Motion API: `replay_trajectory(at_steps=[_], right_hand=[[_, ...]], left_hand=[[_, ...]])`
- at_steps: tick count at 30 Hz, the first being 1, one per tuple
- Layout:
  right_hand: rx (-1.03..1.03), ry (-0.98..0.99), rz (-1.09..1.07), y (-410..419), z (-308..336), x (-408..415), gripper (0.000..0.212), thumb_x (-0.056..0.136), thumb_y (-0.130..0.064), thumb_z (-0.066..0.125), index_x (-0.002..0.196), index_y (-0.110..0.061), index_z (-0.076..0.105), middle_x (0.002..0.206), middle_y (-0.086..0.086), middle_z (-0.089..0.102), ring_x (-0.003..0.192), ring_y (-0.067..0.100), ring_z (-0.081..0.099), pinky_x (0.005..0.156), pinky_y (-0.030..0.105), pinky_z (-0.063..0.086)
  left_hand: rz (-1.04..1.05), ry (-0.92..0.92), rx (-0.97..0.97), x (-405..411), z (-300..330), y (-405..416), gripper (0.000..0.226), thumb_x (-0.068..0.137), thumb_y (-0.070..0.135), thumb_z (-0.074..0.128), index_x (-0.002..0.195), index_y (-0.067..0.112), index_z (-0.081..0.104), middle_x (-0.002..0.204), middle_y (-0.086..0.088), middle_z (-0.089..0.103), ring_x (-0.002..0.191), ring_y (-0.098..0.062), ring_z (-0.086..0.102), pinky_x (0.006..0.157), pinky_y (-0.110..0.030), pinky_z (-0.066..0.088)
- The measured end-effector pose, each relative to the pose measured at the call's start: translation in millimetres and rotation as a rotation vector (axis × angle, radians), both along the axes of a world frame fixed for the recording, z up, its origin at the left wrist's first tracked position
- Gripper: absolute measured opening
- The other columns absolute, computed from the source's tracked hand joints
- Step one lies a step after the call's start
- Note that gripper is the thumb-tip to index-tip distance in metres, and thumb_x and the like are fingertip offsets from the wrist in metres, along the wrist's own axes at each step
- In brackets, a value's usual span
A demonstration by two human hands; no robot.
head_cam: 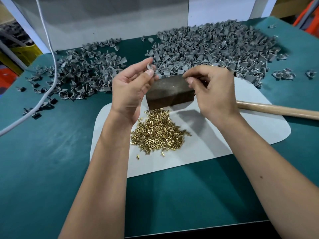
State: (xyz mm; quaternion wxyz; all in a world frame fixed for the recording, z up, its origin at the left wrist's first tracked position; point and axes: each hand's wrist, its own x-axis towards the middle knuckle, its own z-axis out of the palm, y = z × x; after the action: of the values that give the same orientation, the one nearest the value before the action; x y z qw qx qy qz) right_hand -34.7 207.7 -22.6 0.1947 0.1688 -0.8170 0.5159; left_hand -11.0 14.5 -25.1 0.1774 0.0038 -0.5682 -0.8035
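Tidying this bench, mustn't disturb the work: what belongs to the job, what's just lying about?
In hand: grey plastic piece, pinched by left hand; dark block, beneath right hand; brass pins pile; grey parts heap.
Lying about: wooden handle; white cable.

**Both hands raised at mid-frame**

Bare forearms enter from the lower edge and converge upward. Centre-left: left hand (133,88), palm partly toward the camera, thumb and fingertips pinching a small grey piece (150,67). Centre-right: right hand (214,90), back showing, fingers curled, thumb tip against forefinger; contents not visible. Hands apart.
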Motion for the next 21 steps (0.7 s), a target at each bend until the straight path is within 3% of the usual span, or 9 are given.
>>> replay_trajectory(at_steps=[3,6,14,21], right_hand=[[-0.018,0.007,0.012,-0.9,1.8,0.3,0.024,0.087,-0.003,0.069,0.095,-0.023,0.079,0.089,-0.011,0.075,0.088,0.002,0.069,0.088,0.026,0.057],[-0.059,0.006,0.033,-1.8,2.2,1.3,0.021,0.085,-0.004,0.071,0.096,-0.02,0.08,0.091,-0.008,0.076,0.089,0.006,0.071,0.088,0.034,0.058],[-0.187,0.027,0.005,-4.8,0.2,7.1,0.026,0.082,-0.004,0.077,0.101,-0.019,0.067,0.082,-0.004,0.073,0.081,0.008,0.072,0.076,0.032,0.06],[-0.177,0.005,-0.01,-3.9,0.7,7.8,0.024,0.082,-0.006,0.078,0.1,-0.014,0.065,0.081,-0.005,0.074,0.08,0.006,0.073,0.076,0.037,0.061]], left_hand=[[0.009,0.052,-0.266,0.7,-2.4,9.9,0.032,0.091,-0.009,0.066,0.122,-0.004,0.069,0.106,-0.015,0.077,0.089,-0.024,0.073,0.09,-0.037,0.06],[0.031,0.101,-0.404,2.6,-3.1,21.5,0.031,0.086,-0.008,0.073,0.116,-0.001,0.072,0.103,-0.014,0.078,0.088,-0.025,0.077,0.086,-0.036,0.062],[0.028,0.05,-0.441,0.6,-8.0,39.5,0.023,0.082,-0.008,0.075,0.097,0.011,0.079,0.095,-0.01,0.079,0.091,-0.025,0.077,0.092,-0.044,0.06],[0.037,0.025,-0.403,0.9,-7.2,41.9,0.022,0.083,-0.01,0.075,0.102,0.002,0.077,0.097,-0.014,0.079,0.093,-0.031,0.076,0.091,-0.047,0.06]])
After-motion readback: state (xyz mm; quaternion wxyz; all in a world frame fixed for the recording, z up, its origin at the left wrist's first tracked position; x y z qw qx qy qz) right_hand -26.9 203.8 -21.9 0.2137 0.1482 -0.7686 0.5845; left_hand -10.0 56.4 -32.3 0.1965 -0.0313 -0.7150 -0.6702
